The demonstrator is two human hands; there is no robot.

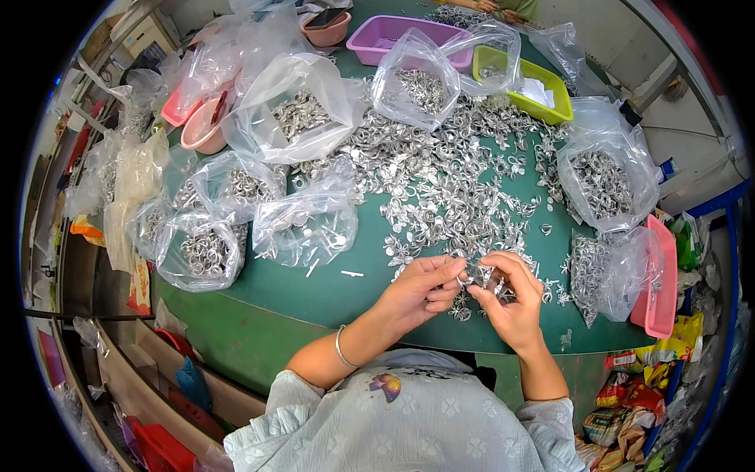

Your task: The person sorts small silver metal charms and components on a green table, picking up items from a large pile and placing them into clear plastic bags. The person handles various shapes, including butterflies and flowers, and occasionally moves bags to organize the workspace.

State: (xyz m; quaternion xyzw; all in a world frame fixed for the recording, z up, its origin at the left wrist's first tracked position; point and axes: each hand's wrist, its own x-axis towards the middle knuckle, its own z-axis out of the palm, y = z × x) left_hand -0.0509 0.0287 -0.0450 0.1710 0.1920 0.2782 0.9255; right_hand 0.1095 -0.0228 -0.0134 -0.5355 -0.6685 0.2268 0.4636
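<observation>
My left hand is closed in a pinch at the near edge of the green table, with a small silver metal ring at its fingertips. Beside it, my right hand curls around several shiny silver metal rings; their exact shapes are partly hidden by the fingers. The two hands almost meet. Just beyond them spreads a large loose pile of silver metal rings, and a few single pieces lie under and beside my right hand.
Clear plastic bags of metal pieces stand left, far left, and right. A flat filled bag lies by a pink basket. Purple and lime green baskets sit behind. Another person's hands show at the far edge.
</observation>
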